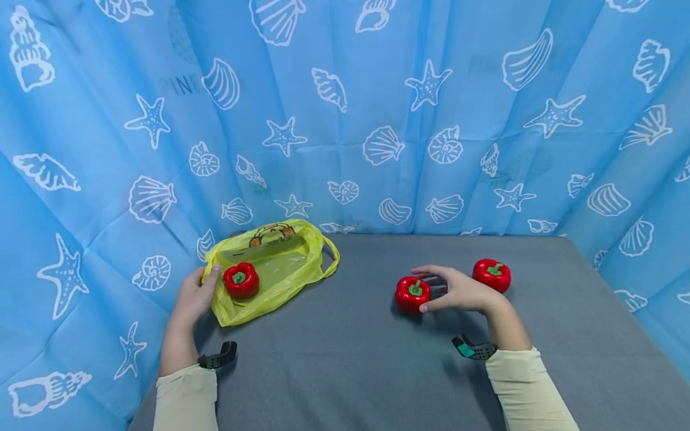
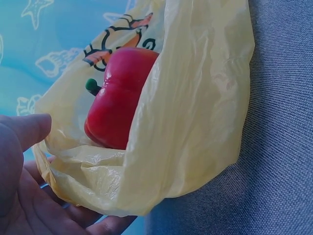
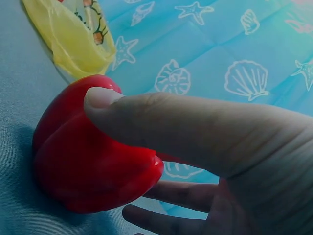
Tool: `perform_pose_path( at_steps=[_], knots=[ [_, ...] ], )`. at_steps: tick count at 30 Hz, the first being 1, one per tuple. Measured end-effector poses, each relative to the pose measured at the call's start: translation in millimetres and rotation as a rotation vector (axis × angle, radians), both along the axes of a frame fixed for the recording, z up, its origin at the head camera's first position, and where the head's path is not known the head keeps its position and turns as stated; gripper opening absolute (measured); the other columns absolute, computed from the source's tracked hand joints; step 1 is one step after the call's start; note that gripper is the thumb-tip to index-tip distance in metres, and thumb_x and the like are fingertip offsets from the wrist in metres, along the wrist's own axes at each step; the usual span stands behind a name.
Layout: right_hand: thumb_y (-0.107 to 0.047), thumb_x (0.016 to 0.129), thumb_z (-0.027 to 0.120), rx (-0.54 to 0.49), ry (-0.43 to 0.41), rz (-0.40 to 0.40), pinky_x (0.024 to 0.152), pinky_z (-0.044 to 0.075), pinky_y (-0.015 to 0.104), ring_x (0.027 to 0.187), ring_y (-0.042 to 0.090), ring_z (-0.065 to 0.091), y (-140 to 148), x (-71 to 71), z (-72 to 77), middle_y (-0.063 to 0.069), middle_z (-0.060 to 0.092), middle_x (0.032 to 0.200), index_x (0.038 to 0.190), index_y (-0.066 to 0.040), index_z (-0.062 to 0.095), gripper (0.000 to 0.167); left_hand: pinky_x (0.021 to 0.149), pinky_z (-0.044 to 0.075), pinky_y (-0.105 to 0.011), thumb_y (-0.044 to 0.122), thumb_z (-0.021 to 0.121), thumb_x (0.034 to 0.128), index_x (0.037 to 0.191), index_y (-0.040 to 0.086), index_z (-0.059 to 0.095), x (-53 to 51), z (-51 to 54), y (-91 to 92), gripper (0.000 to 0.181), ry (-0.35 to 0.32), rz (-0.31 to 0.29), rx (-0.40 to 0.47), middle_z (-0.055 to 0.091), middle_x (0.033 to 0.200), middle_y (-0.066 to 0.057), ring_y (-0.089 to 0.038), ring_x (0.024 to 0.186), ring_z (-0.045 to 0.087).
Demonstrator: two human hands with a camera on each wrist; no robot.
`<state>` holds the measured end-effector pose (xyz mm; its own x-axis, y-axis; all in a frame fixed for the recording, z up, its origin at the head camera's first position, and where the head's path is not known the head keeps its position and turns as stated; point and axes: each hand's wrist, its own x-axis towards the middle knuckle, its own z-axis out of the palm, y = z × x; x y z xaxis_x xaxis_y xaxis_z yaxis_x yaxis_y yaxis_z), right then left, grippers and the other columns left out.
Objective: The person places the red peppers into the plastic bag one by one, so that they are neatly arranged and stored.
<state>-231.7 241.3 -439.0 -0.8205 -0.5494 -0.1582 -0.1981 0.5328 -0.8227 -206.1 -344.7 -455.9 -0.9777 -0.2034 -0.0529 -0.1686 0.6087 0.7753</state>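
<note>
On the left, my left hand (image 1: 196,296) holds the rim of a yellow plastic bag (image 1: 286,291), thumb at the inner side and fingers outside. The bag lies with its mouth open, and a red bell pepper (image 1: 241,280) with a green stem sits inside it; in the left wrist view, a fold of the bag partly covers this pepper (image 2: 120,98). My right hand (image 1: 458,290) has thumb and fingers around a second red bell pepper (image 1: 411,294), low over the table. The thumb lies across this pepper (image 3: 88,161) in the right wrist view; the index fingertip is hidden.
A third red bell pepper (image 1: 487,276) stands on the grey table (image 1: 334,359), just beyond my right wrist. Behind and at the sides hangs a blue curtain (image 1: 345,108) with white shells and starfish. The bag's handle loop (image 1: 333,257) points right.
</note>
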Motion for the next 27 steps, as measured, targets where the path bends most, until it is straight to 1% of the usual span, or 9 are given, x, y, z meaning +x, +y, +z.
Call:
perform_pose_path(
  at_steps=[4, 8, 11, 16, 21, 27],
  knots=[
    [-0.028, 0.08, 0.093, 0.008, -0.008, -0.002, 0.099, 0.057, 0.054, 0.142, 0.047, 0.045, -1.5, -0.3, -1.0, 0.019, 0.05, 0.155, 0.156, -0.012, 0.048, 0.09, 0.076, 0.049, -0.031, 0.064, 0.035, 0.1096, 0.143, -0.002, 0.054, 0.4, 0.0, 0.0, 0.076, 0.005, -0.002, -0.005, 0.06, 0.119, -0.021, -0.021, 0.09, 0.059],
    [-0.029, 0.079, 0.094, 0.027, 0.003, -0.007, 0.099, 0.057, 0.055, 0.142, 0.045, 0.045, -2.5, -0.5, -3.4, 0.019, 0.05, 0.154, 0.156, -0.012, 0.048, 0.09, 0.075, 0.049, -0.03, 0.064, 0.035, 0.1097, 0.142, -0.002, 0.054, 0.7, 0.2, 0.0, 0.076, 0.005, -0.002, -0.005, 0.06, 0.118, -0.021, -0.02, 0.089, 0.059],
    [-0.029, 0.079, 0.093, 0.034, 0.015, -0.002, 0.1, 0.056, 0.058, 0.143, 0.045, 0.043, -4.1, -0.9, -6.2, 0.018, 0.05, 0.155, 0.156, -0.013, 0.049, 0.09, 0.075, 0.049, -0.03, 0.064, 0.035, 0.1098, 0.142, -0.002, 0.054, 0.8, 0.6, 0.2, 0.076, 0.003, -0.001, -0.002, 0.06, 0.117, -0.021, -0.02, 0.089, 0.059],
    [-0.028, 0.079, 0.094, 0.031, 0.027, 0.006, 0.102, 0.053, 0.062, 0.145, 0.045, 0.041, -7.7, -1.4, -10.1, 0.018, 0.049, 0.156, 0.156, -0.013, 0.048, 0.091, 0.075, 0.05, -0.03, 0.065, 0.035, 0.1094, 0.146, -0.002, 0.052, 1.0, 0.8, 0.3, 0.078, -0.009, 0.003, 0.009, 0.06, 0.122, -0.022, -0.02, 0.092, 0.059],
    [-0.029, 0.08, 0.094, 0.045, 0.032, 0.004, 0.103, 0.053, 0.061, 0.145, 0.045, 0.04, -12.0, -1.4, -12.9, 0.018, 0.048, 0.157, 0.157, -0.014, 0.046, 0.092, 0.076, 0.049, -0.03, 0.066, 0.034, 0.1091, 0.147, -0.002, 0.051, 1.3, 0.9, 1.0, 0.079, -0.022, 0.007, 0.003, 0.059, 0.126, -0.022, -0.022, 0.095, 0.059],
    [-0.03, 0.081, 0.092, 0.06, 0.022, -0.011, 0.101, 0.054, 0.059, 0.143, 0.044, 0.041, -18.1, -2.5, -16.5, 0.018, 0.048, 0.155, 0.157, -0.018, 0.047, 0.089, 0.077, 0.049, -0.03, 0.065, 0.034, 0.1093, 0.149, -0.002, 0.05, 1.2, 1.4, 1.7, 0.079, -0.023, 0.008, 0.004, 0.058, 0.128, -0.023, -0.024, 0.097, 0.059]
  ],
)
